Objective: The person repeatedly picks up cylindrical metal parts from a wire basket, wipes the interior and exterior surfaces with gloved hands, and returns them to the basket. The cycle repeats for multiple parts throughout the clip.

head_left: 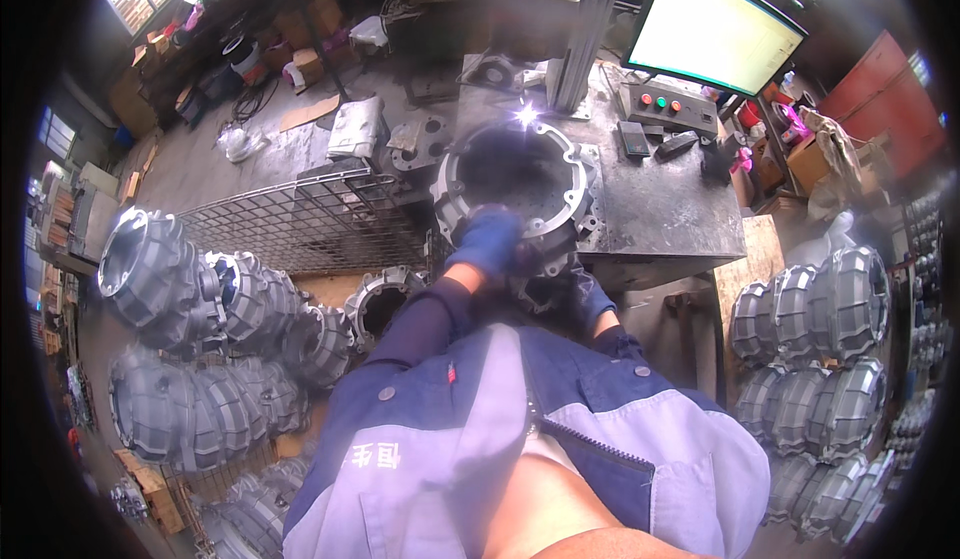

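A round grey cast-metal housing (449,185), open in the middle, rests at the workbench's near-left edge with its bolt-holed ring facing up. My left hand (487,241), in a blue glove, is closed over the near rim of this housing; the hand is slightly blurred. Lower and to the right, my right hand (592,297) wears a dark blue glove and is beside the housing's near underside. Shadow and the casting hide most of its fingers, so its grip does not show. A bright glint of light shines at the ring's far edge.
The dark metal workbench (660,199) carries a control box (665,106) with coloured buttons, below a lit monitor (715,29). A metal post (585,39) rises behind the housing. Similar castings (190,399) are stacked left, others (810,309) right. A wire-mesh cage (300,221) stands left.
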`<action>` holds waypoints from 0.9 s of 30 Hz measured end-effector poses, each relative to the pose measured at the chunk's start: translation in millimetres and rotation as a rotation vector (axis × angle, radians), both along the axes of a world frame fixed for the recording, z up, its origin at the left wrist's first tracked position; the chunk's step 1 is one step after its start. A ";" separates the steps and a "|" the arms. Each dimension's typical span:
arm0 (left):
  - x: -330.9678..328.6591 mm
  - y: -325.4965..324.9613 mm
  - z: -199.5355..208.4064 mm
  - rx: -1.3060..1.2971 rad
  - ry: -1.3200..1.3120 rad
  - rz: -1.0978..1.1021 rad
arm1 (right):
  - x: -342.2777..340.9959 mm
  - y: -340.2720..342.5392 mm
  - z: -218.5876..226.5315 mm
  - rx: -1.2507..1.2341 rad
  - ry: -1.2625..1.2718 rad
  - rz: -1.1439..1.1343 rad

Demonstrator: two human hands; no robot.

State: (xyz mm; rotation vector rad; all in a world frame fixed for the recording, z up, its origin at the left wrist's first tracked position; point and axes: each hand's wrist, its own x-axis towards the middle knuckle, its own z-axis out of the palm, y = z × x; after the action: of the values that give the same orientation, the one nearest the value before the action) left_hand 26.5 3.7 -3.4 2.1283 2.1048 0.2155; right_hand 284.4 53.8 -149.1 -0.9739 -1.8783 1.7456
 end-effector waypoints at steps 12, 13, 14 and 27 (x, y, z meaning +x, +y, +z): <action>2.6 -6.7 14.6 0.030 -0.013 0.006 | -16.0 -1.3 31.9 0.900 -0.719 0.434; 2.7 -6.8 15.1 0.037 -0.023 0.007 | -15.5 -0.4 30.7 0.850 -0.697 0.398; 3.0 -6.7 15.3 0.032 -0.019 0.009 | -15.7 0.6 28.3 0.800 -0.675 0.363; 4.7 -9.9 25.3 -0.025 -0.045 0.029 | -16.2 -3.1 44.9 0.927 -0.588 0.405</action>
State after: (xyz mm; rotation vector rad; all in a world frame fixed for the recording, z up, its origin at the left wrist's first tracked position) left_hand 31.2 -6.1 21.9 2.0611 2.1033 0.2370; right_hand 268.2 50.7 -104.2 -0.7752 -2.9743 0.5232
